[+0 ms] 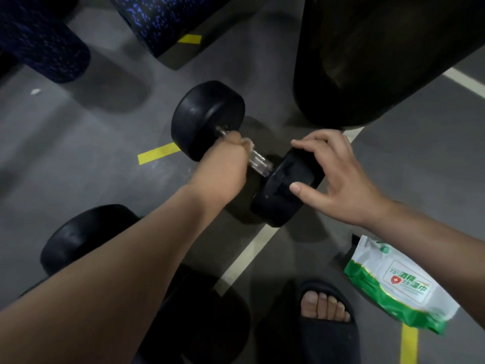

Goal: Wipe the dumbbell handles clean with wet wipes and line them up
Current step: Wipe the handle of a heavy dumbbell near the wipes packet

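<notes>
1. Wiping underway: left hand (225, 161) is closed round the handle (259, 162) of the dumbbell (207, 119), with a wet wipe (248, 143) bunched in its grip, close to the far head.
2. Steadying: right hand (338, 179) clasps the dumbbell's near head, thumb and fingers curled over its rim.
3. Nearer and left of it: second dumbbell (84, 232), partly under the left forearm. Can't tell if wiped.
4. Nearer and right of it: wipes pack (399, 282) on the floor (78, 158).
5. Estimate: this handle is unfinished and the line-up isn't done.
</notes>
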Motion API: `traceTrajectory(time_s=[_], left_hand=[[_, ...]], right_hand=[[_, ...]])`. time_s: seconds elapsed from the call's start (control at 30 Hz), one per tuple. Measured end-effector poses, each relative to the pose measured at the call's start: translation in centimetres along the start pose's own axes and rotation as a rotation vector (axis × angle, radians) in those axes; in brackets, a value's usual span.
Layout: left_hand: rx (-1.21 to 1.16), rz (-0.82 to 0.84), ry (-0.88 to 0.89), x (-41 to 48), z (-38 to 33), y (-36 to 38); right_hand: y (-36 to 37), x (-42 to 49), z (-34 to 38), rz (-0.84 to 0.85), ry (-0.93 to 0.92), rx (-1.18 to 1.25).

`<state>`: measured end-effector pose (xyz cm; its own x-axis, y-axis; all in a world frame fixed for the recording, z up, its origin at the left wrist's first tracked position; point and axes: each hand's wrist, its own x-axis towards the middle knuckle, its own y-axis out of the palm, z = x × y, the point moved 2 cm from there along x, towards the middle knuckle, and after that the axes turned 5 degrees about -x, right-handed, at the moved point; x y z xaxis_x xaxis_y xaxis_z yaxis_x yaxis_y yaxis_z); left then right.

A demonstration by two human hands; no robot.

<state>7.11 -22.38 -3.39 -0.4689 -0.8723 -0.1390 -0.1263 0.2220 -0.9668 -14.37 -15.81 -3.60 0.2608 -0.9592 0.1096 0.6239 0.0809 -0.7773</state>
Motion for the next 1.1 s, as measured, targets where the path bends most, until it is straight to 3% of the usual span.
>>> traceTrajectory(time_s=[0.1, 0.3, 0.47, 0.6, 0.83, 1.1], left_hand=[[-0.115, 0.146, 0.188, -1.0, -1.9, 0.5], [-0.091, -0.017, -0.067, -0.9, -0.2, 0.2], [-0.197, 0.187, 0.174, -2.0, -2.3, -0.2], [-0.087, 0.097, 0.089, -1.7, -0.3, -0.4], [-0.430, 0.164, 0.081, -3.1, -1.2, -0.7], [-0.498, 0.117, 0.130, -4.0, -0.6, 0.1]], right_hand=[[0.3, 0.1, -0.8, -0.012, 0.085, 0.060], [0.8, -0.2, -0.4, -0.017, 0.115, 0.076], [1.0, -0.5, 0.1, -0.028, 0.079, 0.044], [1.1, -0.5, 0.6, -0.037, 0.032, 0.005], [1.2, -0.5, 1.0, -0.009, -0.022, -0.027], [1.6, -0.3, 1.4, -0.010, -0.015, -0.042]])
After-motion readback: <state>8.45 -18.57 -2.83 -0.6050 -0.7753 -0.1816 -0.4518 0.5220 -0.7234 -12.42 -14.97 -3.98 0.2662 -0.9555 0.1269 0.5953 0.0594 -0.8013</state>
